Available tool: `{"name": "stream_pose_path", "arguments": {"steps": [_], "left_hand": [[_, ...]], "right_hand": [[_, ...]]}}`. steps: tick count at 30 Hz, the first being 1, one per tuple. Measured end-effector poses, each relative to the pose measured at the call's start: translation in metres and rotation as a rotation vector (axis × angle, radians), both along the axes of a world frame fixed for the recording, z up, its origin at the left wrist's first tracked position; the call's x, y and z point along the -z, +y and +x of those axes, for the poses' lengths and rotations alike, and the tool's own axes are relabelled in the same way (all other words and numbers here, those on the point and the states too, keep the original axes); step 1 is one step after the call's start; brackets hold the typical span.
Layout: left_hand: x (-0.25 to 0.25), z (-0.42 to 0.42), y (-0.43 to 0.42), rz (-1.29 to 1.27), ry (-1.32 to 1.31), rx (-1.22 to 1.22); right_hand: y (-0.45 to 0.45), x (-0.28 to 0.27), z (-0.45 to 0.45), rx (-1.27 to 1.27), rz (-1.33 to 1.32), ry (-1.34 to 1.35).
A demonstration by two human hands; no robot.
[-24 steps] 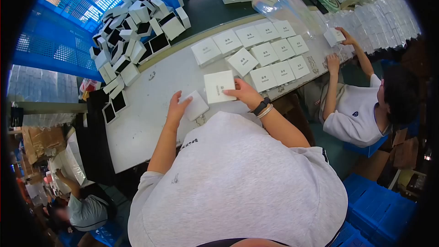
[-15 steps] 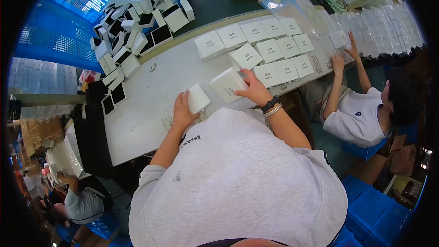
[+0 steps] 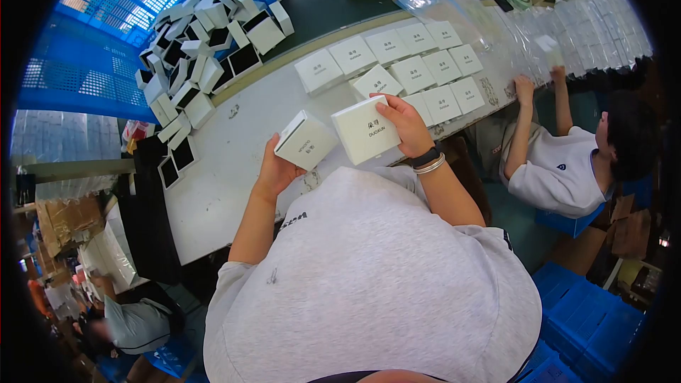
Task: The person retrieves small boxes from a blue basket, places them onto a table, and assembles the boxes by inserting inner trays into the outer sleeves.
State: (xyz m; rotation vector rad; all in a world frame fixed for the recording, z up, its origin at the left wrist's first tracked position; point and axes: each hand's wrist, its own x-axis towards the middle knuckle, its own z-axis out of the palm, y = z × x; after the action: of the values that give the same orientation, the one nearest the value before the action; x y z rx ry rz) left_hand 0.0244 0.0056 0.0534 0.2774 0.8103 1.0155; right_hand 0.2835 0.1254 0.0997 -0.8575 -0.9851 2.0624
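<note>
My left hand (image 3: 278, 168) grips a white box (image 3: 306, 143) whose print faces me upside down; a dark gap runs along its upper left edge. In my right hand (image 3: 403, 124) is a second white box (image 3: 365, 131), its dark lettering upright, with my thumb on its face. Both are held tilted above the near side of the table, close to each other. Just beyond my right hand, several closed white boxes (image 3: 411, 74) lie in rows on the table, lettering up; one of them (image 3: 376, 83) sits askew.
The white table (image 3: 213, 198) has a pile of open white box parts (image 3: 206, 42) at its far left, by a blue crate (image 3: 85, 71). At right a co-worker (image 3: 560, 149) handles a small white box (image 3: 547, 50) near clear plastic trays (image 3: 603, 39). A plastic bag (image 3: 443, 7) lies behind the rows.
Both boxes have been lifted and tilted up from the table. The left one now shows printing, and the right one faces me more squarely. The co-worker's box has moved away toward the trays.
</note>
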Motion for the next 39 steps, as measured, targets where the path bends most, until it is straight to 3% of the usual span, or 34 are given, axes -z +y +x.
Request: {"name": "stream_pose_path", "arguments": {"steps": [3, 5, 14, 17, 21, 23, 26, 31, 34, 36, 39], "left_hand": [[0.003, 0.011, 0.002, 0.063, 0.052, -0.108], [0.003, 0.016, 0.003, 0.116, 0.350, -0.237], [-0.039, 0.026, 0.012, 0.231, 0.059, -0.354], [-0.044, 0.053, 0.009, 0.371, 0.256, -0.406], [-0.036, 0.064, 0.008, 0.503, 0.173, -0.265], [-0.039, 0.063, 0.007, 0.392, 0.114, -0.249], [-0.041, 0.057, 0.008, 0.539, 0.541, -0.089], [-0.062, 0.064, 0.015, 0.676, 0.692, -0.039], [-0.065, 0.066, 0.018, 0.766, 1.107, 0.077], [-0.080, 0.079, 0.010, 0.713, 0.815, -0.243], [-0.072, 0.071, 0.003, 0.628, 0.944, -0.138]], "right_hand": [[-0.001, 0.004, 0.002, 0.080, -0.158, -0.002], [0.000, 0.002, 0.004, 0.122, -0.277, 0.125], [-0.002, -0.015, 0.003, 0.150, -0.266, 0.222], [-0.015, -0.019, -0.014, 0.144, -0.335, 0.318], [-0.026, -0.014, -0.028, 0.107, -0.301, 0.339], [-0.030, -0.006, -0.032, 0.052, -0.395, 0.372], [-0.043, -0.038, -0.037, 0.015, -0.474, 0.308], [-0.043, -0.044, -0.033, -0.078, -0.376, 0.346], [-0.037, -0.030, -0.029, -0.077, -0.270, 0.220], [-0.035, -0.016, -0.029, -0.073, -0.219, 0.136], [-0.039, -0.010, -0.033, -0.054, -0.299, 0.132]]}}
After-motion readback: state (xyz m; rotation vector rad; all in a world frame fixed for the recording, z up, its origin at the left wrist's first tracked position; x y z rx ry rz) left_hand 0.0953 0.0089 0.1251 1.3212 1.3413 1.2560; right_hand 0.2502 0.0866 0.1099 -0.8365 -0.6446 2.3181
